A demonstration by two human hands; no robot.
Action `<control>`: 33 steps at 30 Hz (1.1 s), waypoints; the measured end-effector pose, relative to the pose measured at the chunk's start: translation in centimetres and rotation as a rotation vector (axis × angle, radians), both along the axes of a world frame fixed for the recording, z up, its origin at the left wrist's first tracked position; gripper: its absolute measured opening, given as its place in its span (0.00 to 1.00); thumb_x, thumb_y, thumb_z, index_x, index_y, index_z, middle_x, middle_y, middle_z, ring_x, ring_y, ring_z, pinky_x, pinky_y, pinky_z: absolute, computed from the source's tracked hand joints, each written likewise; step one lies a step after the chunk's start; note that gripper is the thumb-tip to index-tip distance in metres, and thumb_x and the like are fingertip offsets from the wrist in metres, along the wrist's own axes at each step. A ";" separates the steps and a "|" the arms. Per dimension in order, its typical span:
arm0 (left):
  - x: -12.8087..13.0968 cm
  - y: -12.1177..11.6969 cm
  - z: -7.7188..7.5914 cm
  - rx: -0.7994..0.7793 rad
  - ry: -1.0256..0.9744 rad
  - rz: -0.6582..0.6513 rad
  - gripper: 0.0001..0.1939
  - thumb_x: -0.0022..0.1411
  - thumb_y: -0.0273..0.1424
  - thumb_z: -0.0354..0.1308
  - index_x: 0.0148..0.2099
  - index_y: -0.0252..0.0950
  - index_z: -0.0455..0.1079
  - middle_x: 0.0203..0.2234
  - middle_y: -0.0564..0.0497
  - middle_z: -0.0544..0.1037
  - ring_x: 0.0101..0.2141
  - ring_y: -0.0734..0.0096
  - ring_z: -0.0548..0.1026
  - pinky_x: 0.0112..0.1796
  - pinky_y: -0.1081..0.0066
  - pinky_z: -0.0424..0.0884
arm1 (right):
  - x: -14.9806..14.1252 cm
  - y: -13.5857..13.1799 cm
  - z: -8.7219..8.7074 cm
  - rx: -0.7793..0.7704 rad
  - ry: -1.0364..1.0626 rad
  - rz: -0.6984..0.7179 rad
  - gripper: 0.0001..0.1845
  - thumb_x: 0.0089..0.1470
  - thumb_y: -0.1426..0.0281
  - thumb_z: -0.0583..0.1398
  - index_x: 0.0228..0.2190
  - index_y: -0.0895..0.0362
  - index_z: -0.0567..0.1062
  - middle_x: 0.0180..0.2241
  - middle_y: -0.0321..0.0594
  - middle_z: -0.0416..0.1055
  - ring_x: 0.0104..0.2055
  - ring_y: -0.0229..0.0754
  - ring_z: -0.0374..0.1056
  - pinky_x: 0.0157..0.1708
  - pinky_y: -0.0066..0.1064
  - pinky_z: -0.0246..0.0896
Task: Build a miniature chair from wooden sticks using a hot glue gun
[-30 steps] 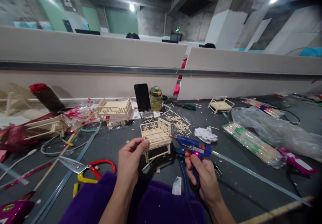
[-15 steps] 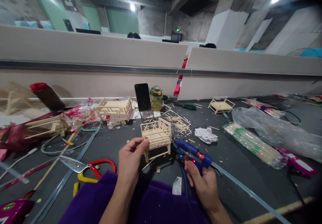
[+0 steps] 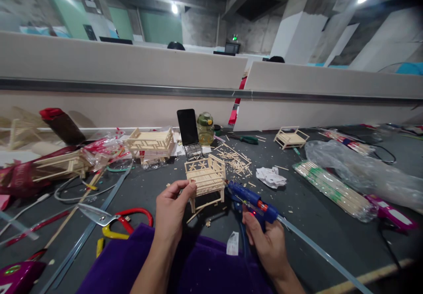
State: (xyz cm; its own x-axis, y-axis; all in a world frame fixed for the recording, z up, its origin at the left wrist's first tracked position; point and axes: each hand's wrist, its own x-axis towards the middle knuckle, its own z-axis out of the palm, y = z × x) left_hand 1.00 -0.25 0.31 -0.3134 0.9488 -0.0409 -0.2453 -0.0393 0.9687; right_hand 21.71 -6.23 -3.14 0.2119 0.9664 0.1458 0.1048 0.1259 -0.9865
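Note:
A miniature wooden bench (image 3: 209, 180) built from thin sticks stands on the dark table in front of me. My left hand (image 3: 174, 203) pinches its left front corner between thumb and fingers. In my right hand (image 3: 264, 234) is a blue glue gun (image 3: 253, 199), its nozzle at the bench's right side near the top of the front leg. Whether the tip touches the wood I cannot tell. A long clear glue stick (image 3: 317, 248) sticks out of the gun's rear. Loose sticks lie under and before the bench.
Red-and-yellow-handled scissors (image 3: 122, 223) lie left. Behind the bench are a phone (image 3: 187, 127), a green bottle (image 3: 205, 129) and scattered stick pieces (image 3: 236, 159). Other miniature furniture stands left and at the back right (image 3: 291, 137). Crumpled paper (image 3: 271, 177) and bagged sticks (image 3: 333, 188) lie right.
Hardly anything differs. Both hands, the bench and the glue gun keep nearly the same place; the rear end of the glue stick has shifted slightly left.

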 end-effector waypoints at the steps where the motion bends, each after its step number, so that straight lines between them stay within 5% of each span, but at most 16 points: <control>1: 0.0 0.0 0.0 -0.003 -0.003 -0.001 0.12 0.46 0.36 0.70 0.32 0.34 0.78 0.28 0.51 0.81 0.29 0.73 0.74 0.34 0.75 0.68 | 0.0 0.0 0.0 -0.005 -0.032 -0.008 0.17 0.51 0.54 0.64 0.33 0.55 0.78 0.16 0.35 0.65 0.21 0.42 0.63 0.19 0.29 0.55; 24: -0.3 0.1 -0.3 -0.029 -0.064 -0.082 0.14 0.46 0.36 0.71 0.35 0.34 0.78 0.32 0.50 0.81 0.33 0.72 0.74 0.38 0.75 0.67 | -0.1 -0.3 -1.3 0.104 -0.247 -0.068 0.20 0.55 0.54 0.59 0.37 0.57 0.79 0.17 0.36 0.69 0.20 0.42 0.66 0.20 0.29 0.61; 28: -0.2 0.2 -0.3 -0.031 -0.086 -0.076 0.15 0.46 0.36 0.71 0.35 0.33 0.78 0.32 0.49 0.82 0.33 0.71 0.75 0.38 0.74 0.67 | -0.4 -0.5 -1.1 0.104 -0.194 -0.150 0.21 0.54 0.52 0.59 0.34 0.57 0.79 0.16 0.35 0.68 0.18 0.40 0.64 0.20 0.29 0.62; 33: -0.3 0.2 -0.3 -0.023 -0.101 -0.084 0.14 0.48 0.37 0.70 0.35 0.33 0.79 0.33 0.47 0.82 0.34 0.70 0.76 0.40 0.73 0.67 | -0.6 -0.7 -0.5 0.060 -0.087 -0.070 0.20 0.58 0.55 0.57 0.34 0.58 0.78 0.15 0.32 0.63 0.15 0.36 0.58 0.17 0.26 0.57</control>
